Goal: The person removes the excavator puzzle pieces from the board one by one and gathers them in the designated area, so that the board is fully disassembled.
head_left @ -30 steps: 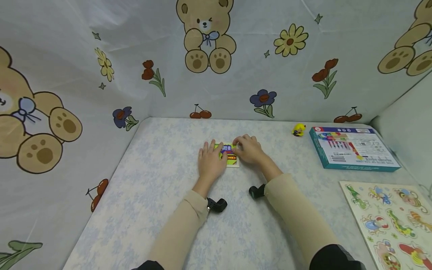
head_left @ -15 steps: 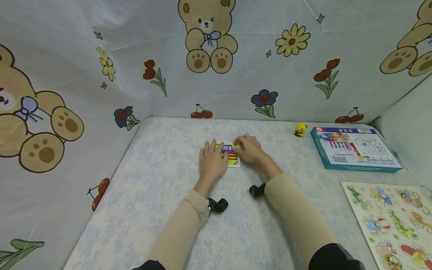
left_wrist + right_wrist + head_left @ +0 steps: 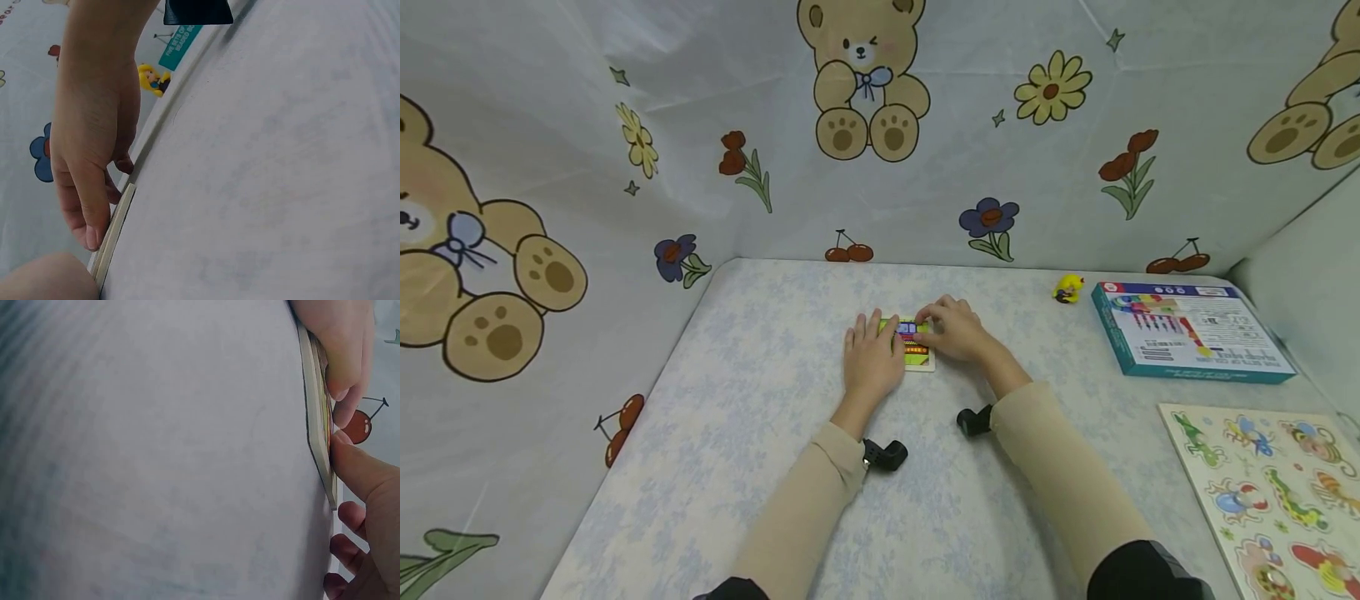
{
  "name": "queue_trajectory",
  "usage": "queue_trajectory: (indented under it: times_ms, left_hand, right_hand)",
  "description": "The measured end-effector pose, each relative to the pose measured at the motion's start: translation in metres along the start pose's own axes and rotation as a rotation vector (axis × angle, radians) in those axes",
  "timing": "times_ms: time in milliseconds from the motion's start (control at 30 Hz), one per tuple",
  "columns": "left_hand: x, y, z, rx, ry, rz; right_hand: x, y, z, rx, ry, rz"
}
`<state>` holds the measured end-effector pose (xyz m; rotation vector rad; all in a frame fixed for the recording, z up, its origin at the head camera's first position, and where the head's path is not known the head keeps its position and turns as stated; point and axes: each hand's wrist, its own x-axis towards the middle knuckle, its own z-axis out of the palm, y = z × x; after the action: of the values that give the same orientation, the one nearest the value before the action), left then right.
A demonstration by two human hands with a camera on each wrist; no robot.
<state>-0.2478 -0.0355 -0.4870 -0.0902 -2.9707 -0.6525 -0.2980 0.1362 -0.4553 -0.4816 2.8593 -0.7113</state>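
Note:
A small square board (image 3: pixel 919 363) with a bright vehicle picture, apparently a puzzle, lies flat on the table. My left hand (image 3: pixel 872 362) rests over its left side with straight fingers, hiding that part. At the upper right of the board is my right hand (image 3: pixel 953 331), its thumb tip on the picture and its other fingers bent. The right wrist view shows this thumb (image 3: pixel 356 462) against the picture face. From the left wrist view, thumb and index of the right hand (image 3: pixel 94 144) come down close together at the board's edge (image 3: pixel 115 234). Anything between them is hidden.
A yellow toy figure (image 3: pixel 1067 289) stands at the back of the table. Right of it lies a flat box (image 3: pixel 1195 329) with a teal side. A larger board with several insect pictures (image 3: pixel 1255 500) lies at the front right. Bear-printed cloth (image 3: pixel 940 200) hangs behind the table (image 3: pixel 760 375).
My right thumb has shifted slightly over the picture near the board's right edge. The left hand stays in place on the board. The whole view has drifted slightly.

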Motion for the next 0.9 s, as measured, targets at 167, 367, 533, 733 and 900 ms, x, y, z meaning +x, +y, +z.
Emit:
queue_trajectory:
  times_ms: [167, 367, 533, 733, 900]
  left_hand:
    - [-0.001, 0.000, 0.000, 0.013, -0.004, 0.004]
    - [-0.001, -0.002, 0.001, 0.013, -0.025, -0.001]
    - [0.001, -0.003, -0.001, 0.000, -0.042, 0.007]
    - [0.002, -0.009, -0.006, -0.046, -0.086, 0.060]
    - [0.002, -0.016, -0.011, -0.115, -0.113, 0.122]
  right_hand:
    - [-0.001, -0.001, 0.000, -0.003, -0.027, -0.029]
    - [-0.008, 0.001, -0.006, 0.006, -0.018, -0.056]
    - [-0.015, 0.003, -0.011, 0.018, -0.025, -0.090]
    - [-0.025, 0.000, -0.012, -0.015, -0.048, -0.136]
    - [-0.030, -0.006, -0.011, -0.070, -0.047, -0.176]
